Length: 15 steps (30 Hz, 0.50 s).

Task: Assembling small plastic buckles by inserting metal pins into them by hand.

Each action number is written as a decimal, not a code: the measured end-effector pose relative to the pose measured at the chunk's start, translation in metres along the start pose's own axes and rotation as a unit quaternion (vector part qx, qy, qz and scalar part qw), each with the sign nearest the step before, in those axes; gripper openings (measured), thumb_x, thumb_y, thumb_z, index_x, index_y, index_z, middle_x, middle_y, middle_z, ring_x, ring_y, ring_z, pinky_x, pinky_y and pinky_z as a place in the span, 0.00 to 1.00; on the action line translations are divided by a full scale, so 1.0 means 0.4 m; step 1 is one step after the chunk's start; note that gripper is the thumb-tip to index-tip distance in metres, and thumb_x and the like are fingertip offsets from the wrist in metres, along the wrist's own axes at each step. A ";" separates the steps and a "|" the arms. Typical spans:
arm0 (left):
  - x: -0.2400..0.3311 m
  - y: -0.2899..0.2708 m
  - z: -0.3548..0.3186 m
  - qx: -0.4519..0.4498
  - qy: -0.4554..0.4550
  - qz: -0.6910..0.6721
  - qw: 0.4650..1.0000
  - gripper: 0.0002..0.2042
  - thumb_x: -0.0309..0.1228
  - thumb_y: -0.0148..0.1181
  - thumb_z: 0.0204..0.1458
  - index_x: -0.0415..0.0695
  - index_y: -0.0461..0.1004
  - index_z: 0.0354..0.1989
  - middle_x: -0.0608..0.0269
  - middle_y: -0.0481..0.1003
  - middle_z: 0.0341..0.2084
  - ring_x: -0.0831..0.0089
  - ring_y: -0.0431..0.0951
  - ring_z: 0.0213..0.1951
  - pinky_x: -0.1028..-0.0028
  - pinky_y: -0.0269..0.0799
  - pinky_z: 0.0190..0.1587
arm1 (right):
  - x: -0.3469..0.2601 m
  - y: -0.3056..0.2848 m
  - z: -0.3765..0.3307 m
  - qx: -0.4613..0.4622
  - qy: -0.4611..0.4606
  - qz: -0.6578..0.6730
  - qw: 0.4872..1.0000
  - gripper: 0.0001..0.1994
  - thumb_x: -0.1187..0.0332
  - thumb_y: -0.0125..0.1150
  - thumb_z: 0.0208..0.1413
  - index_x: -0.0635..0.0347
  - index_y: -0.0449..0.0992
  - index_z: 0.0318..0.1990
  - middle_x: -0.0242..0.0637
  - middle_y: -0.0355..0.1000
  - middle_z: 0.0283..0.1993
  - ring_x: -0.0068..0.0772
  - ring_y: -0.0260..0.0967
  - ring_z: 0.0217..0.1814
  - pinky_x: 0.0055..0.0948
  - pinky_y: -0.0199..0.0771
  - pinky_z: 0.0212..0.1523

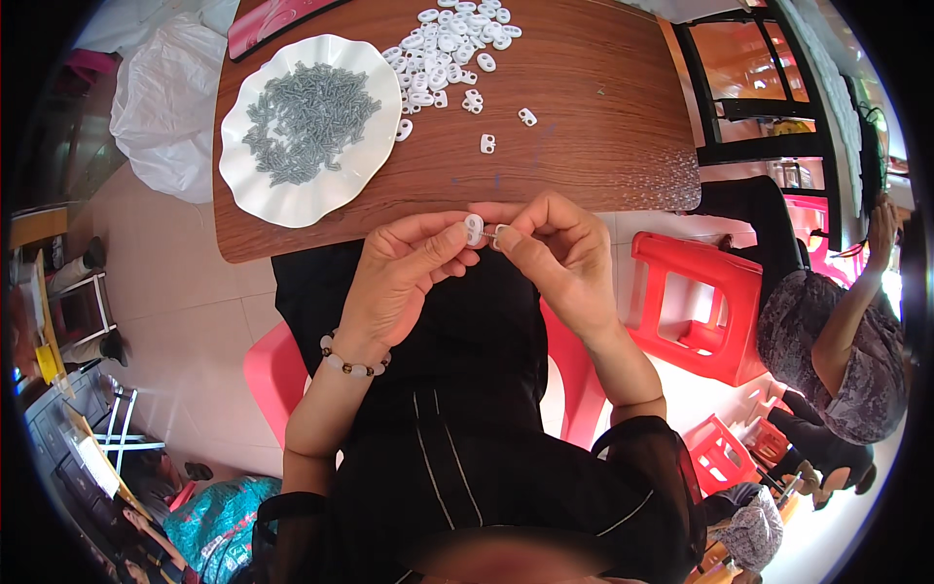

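Just past the table's near edge, both of my hands meet in front of me. Thumb and fingers of my left hand (399, 263) pinch a white oval plastic piece with two holes (474, 230). Facing it, my right hand (569, 258) grips a smaller white plastic piece (500, 237), partly covered by the fingertips. A thin, ridged metallic bit, possibly a small spring, bridges the two pieces. Left of my hands, a white scalloped plate (243, 185) holds a pile of small grey spring-like pieces (309, 122).
On the brown wooden table (603, 146) lies a heap of white plastic pieces (443, 58), with a few strays nearer me. A pink case (277, 21) and a white plastic bag (170, 107) are at the far left. Red stools (696, 311) and another person (827, 341) are at right.
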<state>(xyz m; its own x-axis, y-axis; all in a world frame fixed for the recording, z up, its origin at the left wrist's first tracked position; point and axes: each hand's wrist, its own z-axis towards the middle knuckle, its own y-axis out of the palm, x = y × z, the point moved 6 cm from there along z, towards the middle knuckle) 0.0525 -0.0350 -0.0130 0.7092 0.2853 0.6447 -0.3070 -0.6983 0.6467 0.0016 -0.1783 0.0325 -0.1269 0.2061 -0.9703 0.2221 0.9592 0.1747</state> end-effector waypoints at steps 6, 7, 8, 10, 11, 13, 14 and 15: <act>0.008 0.003 -0.003 0.011 0.013 0.024 1.000 0.11 0.27 0.61 0.55 0.36 0.77 0.44 0.59 0.80 0.35 0.77 0.78 0.33 0.81 0.74 0.37 | -0.001 0.004 0.001 0.005 -0.017 -0.019 1.000 0.03 0.78 0.55 0.56 0.66 0.71 0.30 0.53 0.74 0.46 0.23 0.72 0.43 0.24 0.71 0.47; 0.013 0.005 -0.003 0.011 0.026 0.040 0.999 0.11 0.27 0.61 0.54 0.36 0.77 0.44 0.59 0.80 0.35 0.77 0.78 0.33 0.81 0.74 0.37 | 0.000 0.004 0.001 0.006 -0.022 -0.023 0.999 0.03 0.79 0.55 0.56 0.66 0.71 0.30 0.52 0.74 0.46 0.23 0.72 0.43 0.24 0.71 0.47; 0.018 0.008 -0.004 0.010 0.038 0.056 0.998 0.11 0.26 0.61 0.54 0.36 0.77 0.44 0.59 0.80 0.35 0.77 0.78 0.33 0.81 0.73 0.37 | -0.001 0.003 0.001 0.006 -0.026 -0.027 0.999 0.03 0.79 0.55 0.56 0.66 0.71 0.30 0.52 0.74 0.47 0.22 0.71 0.43 0.24 0.71 0.47; 0.021 0.013 -0.006 0.016 0.054 0.073 0.996 0.11 0.26 0.61 0.54 0.36 0.77 0.44 0.59 0.79 0.34 0.77 0.78 0.33 0.81 0.73 0.36 | 0.001 0.004 0.000 0.004 -0.026 -0.035 0.999 0.03 0.79 0.55 0.56 0.66 0.71 0.30 0.51 0.74 0.46 0.22 0.71 0.43 0.24 0.71 0.47; 0.026 0.014 -0.008 0.021 0.069 0.090 0.993 0.11 0.26 0.60 0.55 0.35 0.76 0.45 0.59 0.79 0.34 0.77 0.77 0.32 0.81 0.72 0.35 | 0.001 0.005 0.000 0.002 -0.026 -0.043 0.999 0.03 0.79 0.55 0.56 0.66 0.71 0.30 0.51 0.75 0.46 0.22 0.71 0.42 0.24 0.71 0.47; 0.029 0.015 -0.011 0.023 0.074 0.097 0.992 0.11 0.26 0.60 0.55 0.35 0.77 0.44 0.59 0.79 0.34 0.77 0.77 0.32 0.81 0.72 0.35 | -0.008 0.010 -0.004 -0.002 -0.019 -0.051 0.999 0.03 0.79 0.55 0.56 0.66 0.71 0.31 0.50 0.75 0.46 0.22 0.71 0.42 0.23 0.71 0.46; 0.031 0.016 -0.012 0.024 0.079 0.103 0.991 0.11 0.26 0.60 0.55 0.35 0.77 0.44 0.59 0.79 0.34 0.77 0.77 0.32 0.81 0.73 0.35 | -0.010 0.011 -0.004 -0.005 -0.013 -0.058 0.998 0.03 0.79 0.55 0.57 0.66 0.71 0.31 0.49 0.75 0.46 0.21 0.71 0.41 0.23 0.72 0.46; 0.033 0.015 -0.013 0.024 0.079 0.102 0.991 0.11 0.26 0.60 0.55 0.35 0.77 0.44 0.59 0.79 0.34 0.77 0.77 0.32 0.81 0.73 0.35 | -0.005 0.012 -0.003 -0.006 -0.013 -0.059 0.998 0.03 0.79 0.55 0.57 0.66 0.71 0.31 0.49 0.75 0.46 0.21 0.71 0.41 0.23 0.72 0.46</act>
<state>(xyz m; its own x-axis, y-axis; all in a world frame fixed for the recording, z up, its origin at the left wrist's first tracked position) 0.0568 -0.0321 0.0017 0.5253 0.2311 0.8190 -0.4005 -0.7820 0.4775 0.0019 -0.1739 0.0353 -0.1269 0.0867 -0.9881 0.1964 0.9786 0.0606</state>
